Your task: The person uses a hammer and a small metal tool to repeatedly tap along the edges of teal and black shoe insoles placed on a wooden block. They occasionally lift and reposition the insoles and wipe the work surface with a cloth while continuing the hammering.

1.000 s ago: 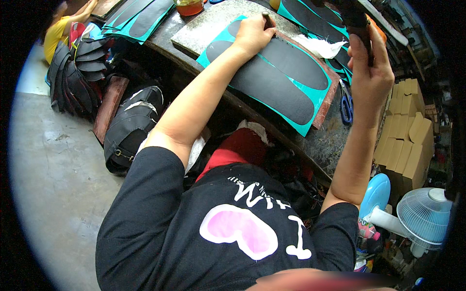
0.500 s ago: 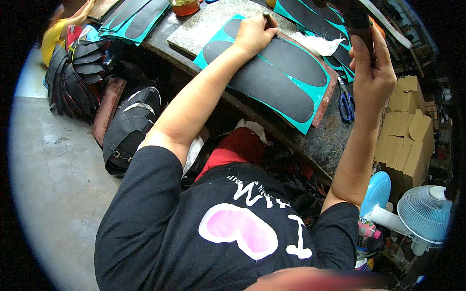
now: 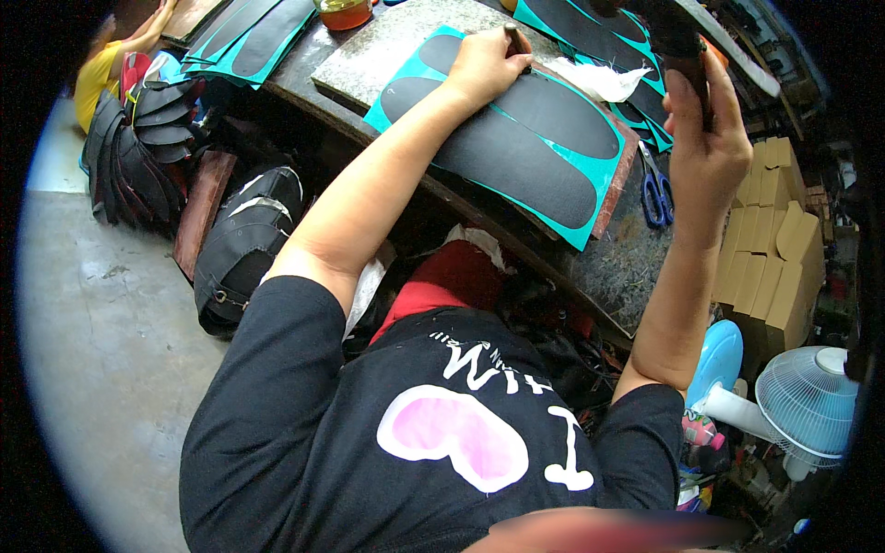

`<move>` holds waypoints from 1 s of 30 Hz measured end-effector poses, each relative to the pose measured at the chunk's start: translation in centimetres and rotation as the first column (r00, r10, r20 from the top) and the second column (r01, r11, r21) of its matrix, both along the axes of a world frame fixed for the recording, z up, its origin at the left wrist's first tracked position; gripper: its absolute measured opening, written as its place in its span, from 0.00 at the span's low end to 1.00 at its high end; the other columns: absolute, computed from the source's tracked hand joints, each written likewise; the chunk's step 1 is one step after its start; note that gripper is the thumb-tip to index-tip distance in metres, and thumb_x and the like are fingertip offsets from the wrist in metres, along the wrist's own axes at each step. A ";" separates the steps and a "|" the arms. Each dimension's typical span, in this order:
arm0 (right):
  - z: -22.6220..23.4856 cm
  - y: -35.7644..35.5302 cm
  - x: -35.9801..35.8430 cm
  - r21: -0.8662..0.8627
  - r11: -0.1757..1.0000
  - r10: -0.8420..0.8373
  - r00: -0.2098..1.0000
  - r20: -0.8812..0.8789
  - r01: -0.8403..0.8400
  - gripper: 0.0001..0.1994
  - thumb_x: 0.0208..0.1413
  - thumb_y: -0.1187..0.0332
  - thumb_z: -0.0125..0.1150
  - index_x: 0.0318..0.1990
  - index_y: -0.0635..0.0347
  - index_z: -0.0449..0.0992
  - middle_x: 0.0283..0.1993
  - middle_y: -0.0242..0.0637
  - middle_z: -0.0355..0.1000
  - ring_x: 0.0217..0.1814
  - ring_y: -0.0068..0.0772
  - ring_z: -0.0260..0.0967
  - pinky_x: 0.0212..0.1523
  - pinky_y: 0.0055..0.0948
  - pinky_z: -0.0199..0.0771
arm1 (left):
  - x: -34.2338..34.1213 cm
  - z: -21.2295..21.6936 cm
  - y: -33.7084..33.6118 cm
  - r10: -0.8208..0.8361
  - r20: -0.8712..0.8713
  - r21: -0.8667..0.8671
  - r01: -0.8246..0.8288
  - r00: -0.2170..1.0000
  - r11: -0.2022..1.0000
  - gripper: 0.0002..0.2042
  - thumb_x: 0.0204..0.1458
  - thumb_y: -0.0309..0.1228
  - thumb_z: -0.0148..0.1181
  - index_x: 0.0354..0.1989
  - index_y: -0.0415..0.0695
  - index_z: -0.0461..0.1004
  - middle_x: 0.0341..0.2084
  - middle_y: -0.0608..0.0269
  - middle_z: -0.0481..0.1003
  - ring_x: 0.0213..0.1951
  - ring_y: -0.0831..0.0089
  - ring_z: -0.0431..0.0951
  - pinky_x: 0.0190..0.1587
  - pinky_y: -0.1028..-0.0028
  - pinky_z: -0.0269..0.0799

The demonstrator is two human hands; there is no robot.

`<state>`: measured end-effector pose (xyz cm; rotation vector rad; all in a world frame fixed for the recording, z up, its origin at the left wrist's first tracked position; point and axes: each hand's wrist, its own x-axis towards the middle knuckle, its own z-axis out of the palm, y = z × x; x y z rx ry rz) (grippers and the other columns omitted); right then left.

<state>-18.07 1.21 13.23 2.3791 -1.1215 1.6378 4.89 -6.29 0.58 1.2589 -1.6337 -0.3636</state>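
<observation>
My left hand point(image 3: 484, 72) rests near the far edge of a teal sheet point(image 3: 573, 236) printed with black sole shapes. Its fingers are closed round a short, dark punch-like rod point(image 3: 512, 35) that stands upright on the sheet. My right hand point(image 3: 714, 152) is raised at the right, above the bench. It grips a thick, dark hammer-like tool point(image 3: 678, 41), whose far end blurs into the dark top of the view. The sheet lies partly over a reddish-brown board point(image 3: 619, 189), beside a speckled stone slab point(image 3: 383, 57).
Blue-handled scissors point(image 3: 657, 198) and a crumpled white cloth point(image 3: 604, 81) lie near the sheet. More teal sheets point(image 3: 267, 41) sit at the far left, close to a jar point(image 3: 344, 13). Cartons point(image 3: 770, 267) and a fan point(image 3: 807, 401) stand right. A person in yellow point(image 3: 97, 78) is far left.
The whole view has shifted very slightly. Both hands keep nearly the same pose, the left on its rod and the right raised with its tool.
</observation>
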 end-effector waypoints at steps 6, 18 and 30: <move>-3.0 -0.3 0.8 0.074 0.965 -0.209 0.909 -0.361 0.252 0.18 0.57 0.52 0.60 0.52 0.43 0.77 0.39 0.40 0.78 0.37 0.44 0.78 0.34 0.35 0.76 | -1.7 0.3 0.5 0.143 0.280 -0.222 -0.081 0.949 0.972 0.09 0.50 0.32 0.64 0.36 0.42 0.76 0.28 0.49 0.78 0.32 0.54 0.80 0.37 0.63 0.76; -1.1 0.3 1.5 -0.138 0.989 -0.086 0.978 -0.190 0.061 0.15 0.56 0.57 0.64 0.49 0.50 0.79 0.38 0.43 0.79 0.36 0.42 0.79 0.35 0.33 0.77 | -2.4 -0.2 0.4 0.022 0.242 -0.234 0.036 0.970 0.972 0.09 0.49 0.31 0.62 0.38 0.45 0.73 0.28 0.51 0.78 0.33 0.49 0.79 0.37 0.57 0.75; -3.7 -0.7 -0.9 0.217 0.912 -0.255 0.896 -0.364 0.348 0.21 0.57 0.47 0.59 0.54 0.41 0.76 0.36 0.41 0.79 0.37 0.45 0.79 0.36 0.36 0.76 | 3.5 -0.3 -0.2 0.062 -0.341 0.076 -0.038 0.938 0.996 0.07 0.49 0.31 0.64 0.32 0.41 0.80 0.25 0.60 0.81 0.28 0.74 0.82 0.36 0.73 0.77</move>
